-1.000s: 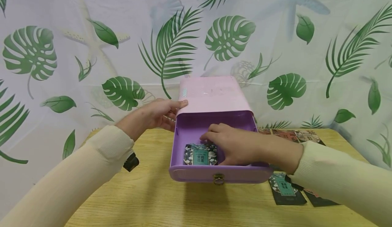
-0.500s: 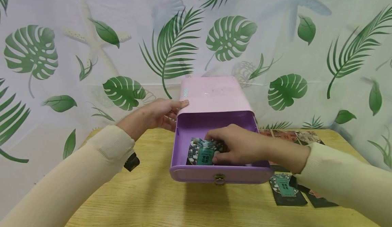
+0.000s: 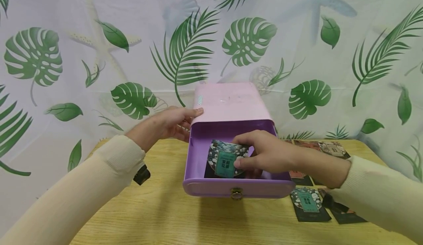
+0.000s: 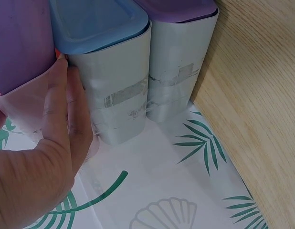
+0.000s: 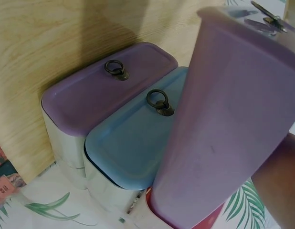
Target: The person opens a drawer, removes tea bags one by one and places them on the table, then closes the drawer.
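Observation:
A pink box casing (image 3: pixel 231 103) has its purple drawer (image 3: pixel 209 188) pulled well out toward me; a ring pull hangs on the drawer front. With thumb over the top edge and fingers along the side, my left hand (image 3: pixel 173 123) grips the casing's left corner. My right hand (image 3: pixel 269 154) is over the drawer, pinching the right side of a dark floral tea packet (image 3: pixel 219 153) with a teal label. The packet leans inside the drawer, its lower edge hidden behind the drawer front. In the left wrist view, the left fingers (image 4: pixel 57 105) lie against the pink casing.
Below the pink box sit a blue-fronted drawer unit (image 5: pixel 131 143) and a purple-fronted one (image 5: pixel 109 90), both closed. More tea packets lie on the wooden table (image 3: pixel 148 212) at right, including a teal-labelled packet (image 3: pixel 307 202). A leaf-print cloth (image 3: pixel 132 65) hangs behind.
My right hand has taken hold of the tea packet, which lay in the drawer, and raised it slightly up and to the right. The left hand and the box have stayed put.

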Demonstrator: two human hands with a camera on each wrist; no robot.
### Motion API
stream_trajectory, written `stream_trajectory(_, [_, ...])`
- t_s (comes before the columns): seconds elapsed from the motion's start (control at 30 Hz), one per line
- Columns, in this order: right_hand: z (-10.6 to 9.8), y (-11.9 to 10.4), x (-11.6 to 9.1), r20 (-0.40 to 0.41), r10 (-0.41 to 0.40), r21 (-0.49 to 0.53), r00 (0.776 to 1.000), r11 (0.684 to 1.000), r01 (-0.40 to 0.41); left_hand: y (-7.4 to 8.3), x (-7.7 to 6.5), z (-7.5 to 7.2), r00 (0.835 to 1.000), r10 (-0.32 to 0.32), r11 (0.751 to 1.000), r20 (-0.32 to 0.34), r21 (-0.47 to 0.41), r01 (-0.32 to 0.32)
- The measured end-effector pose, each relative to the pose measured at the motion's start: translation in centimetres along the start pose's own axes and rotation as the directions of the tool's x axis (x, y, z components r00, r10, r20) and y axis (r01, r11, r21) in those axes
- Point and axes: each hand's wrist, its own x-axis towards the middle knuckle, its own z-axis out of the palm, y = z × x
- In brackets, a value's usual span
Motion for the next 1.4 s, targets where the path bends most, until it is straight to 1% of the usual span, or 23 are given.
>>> stream_trajectory(0.1, [-0.2,-0.2,-0.3,0.004,0.03,0.103,1.0,0.994,-0.03,0.0,0.1,0.0,1.0,-0.001,1.0,-0.003,0.002,0.001])
stream_trajectory(0.27, [-0.9,-0.4,-0.6,0.007,0.026,0.237,1.0,0.971,-0.026,0.0,0.1,-0.1,1.0,-0.004,1.0,-0.012,0.012,0.004])
stream_trajectory(0.33, [-1.2,-0.4,-0.8,0.0,0.026,0.265,1.0,0.964,-0.025,0.0,0.0,0.0,1.0,-0.007,1.0,-0.014,0.01,0.007])
stream_trajectory(0.47, [-2.0,-0.3,-1.2,-0.036,0.046,0.272,0.998,0.962,-0.034,0.0,0.0,0.0,1.0,-0.008,1.0,-0.013,0.004,0.008])
stream_trajectory(0.67, [-3.1,0.3,-2.3,-0.109,0.055,0.228,0.993,0.973,-0.029,0.1,0.2,0.0,1.0,-0.014,1.0,-0.012,-0.003,0.014])
stream_trajectory(0.8, [-4.1,0.7,-3.2,-0.182,0.064,0.152,0.981,0.988,-0.036,0.1,0.2,0.0,1.0,-0.013,1.0,-0.009,-0.004,0.013])
stream_trajectory(0.83, [-4.4,0.8,-3.4,-0.2,0.069,0.141,0.977,0.989,-0.041,0.1,0.2,0.0,1.0,-0.013,1.0,-0.008,-0.003,0.013])
stream_trajectory(0.97, [-5.4,1.2,-4.4,-0.285,0.08,0.041,0.955,0.997,-0.072,0.1,0.1,0.1,1.0,-0.013,1.0,-0.008,-0.003,0.013])
stream_trajectory(1.03, [-5.9,1.4,-5.0,-0.317,0.089,0.002,0.944,0.996,-0.093,0.2,0.1,0.1,1.0,-0.016,1.0,-0.009,-0.005,0.016])
stream_trajectory(1.2, [-6.9,2.0,-6.5,-0.376,0.077,-0.097,0.923,0.988,-0.122,0.2,0.1,0.1,1.0,-0.017,1.0,-0.009,-0.004,0.017])
stream_trajectory(1.3, [-7.6,2.5,-7.1,-0.408,0.081,-0.135,0.909,0.98,-0.148,0.3,0.1,0.1,1.0,-0.019,1.0,-0.013,-0.016,0.019])
stream_trajectory(1.4, [-8.3,3.3,-7.7,-0.434,0.086,-0.137,0.897,0.977,-0.161,0.2,0.0,0.1,1.0,-0.022,0.999,-0.017,-0.025,0.022])
